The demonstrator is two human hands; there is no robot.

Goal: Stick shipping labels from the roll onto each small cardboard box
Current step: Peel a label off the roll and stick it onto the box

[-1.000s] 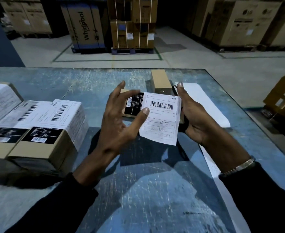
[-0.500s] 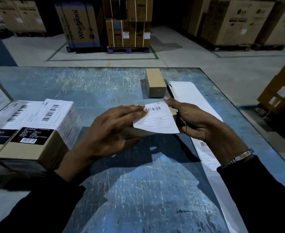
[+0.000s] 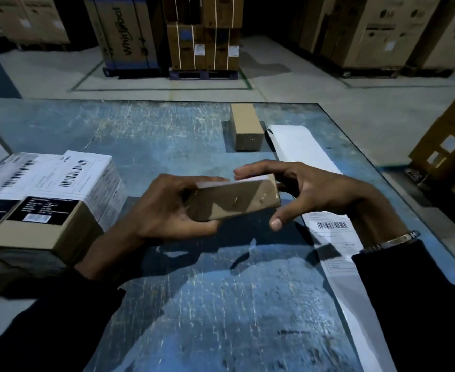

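A small box [image 3: 234, 201] is held above the table [image 3: 167, 135] in the left hand [image 3: 172, 210], its grip closed around the box's left end. The right hand [image 3: 315, 191] is spread at the right end, fingertips [image 3: 241, 173] touching the white label [image 3: 237, 181] on top. The label strip [image 3: 325, 224] lies right.

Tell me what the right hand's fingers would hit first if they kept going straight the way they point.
The right hand points leftward, fingers over the small box. Going on, they would likely meet the left hand gripping its other end, though depth is unclear.
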